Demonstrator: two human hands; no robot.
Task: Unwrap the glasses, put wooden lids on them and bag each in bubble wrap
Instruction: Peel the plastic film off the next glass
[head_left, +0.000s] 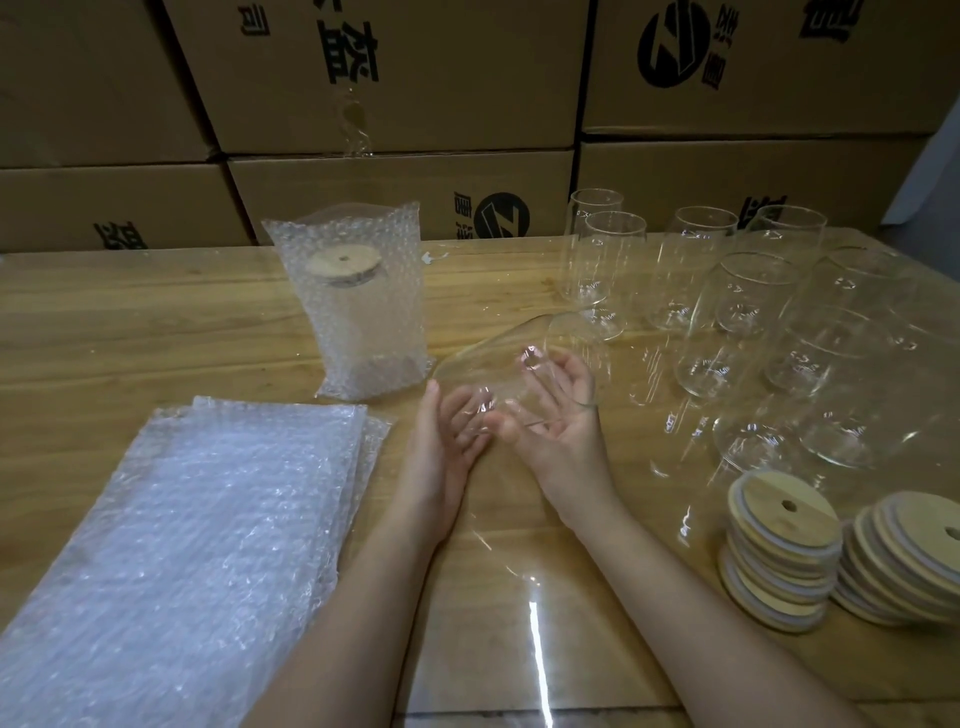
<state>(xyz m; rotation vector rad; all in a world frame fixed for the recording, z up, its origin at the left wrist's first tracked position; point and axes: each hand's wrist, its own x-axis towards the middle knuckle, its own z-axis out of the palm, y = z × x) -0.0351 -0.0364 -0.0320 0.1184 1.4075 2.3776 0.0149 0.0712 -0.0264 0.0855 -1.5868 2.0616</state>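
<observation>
The glass (498, 358) lies on its side just above the desk (130, 322), in the middle, and both hands carry it. The left hand (447, 447) cups its bottom end with bent fingers. The right hand (563, 431) is palm up under the open end, with the fingers curved lightly around the wall. A thin clear film (519, 571) hangs around the glass and spreads on the desk toward the person.

Just behind the left hand stands a bubble wrap bag (358, 312), upright, with another glass inside that has a wooden lid (343, 262) on it. On the left a pile of flat bubble wrap bags (197, 519) lies on the desk. On the right a group of bare glasses (753, 301) stands close together, some under clear film. Near the right edge, in front of them, are two stacks of wooden lids (779, 551), each lid with a small hole. Behind the desk, cardboard boxes (389, 78) with black print are piled like a wall
</observation>
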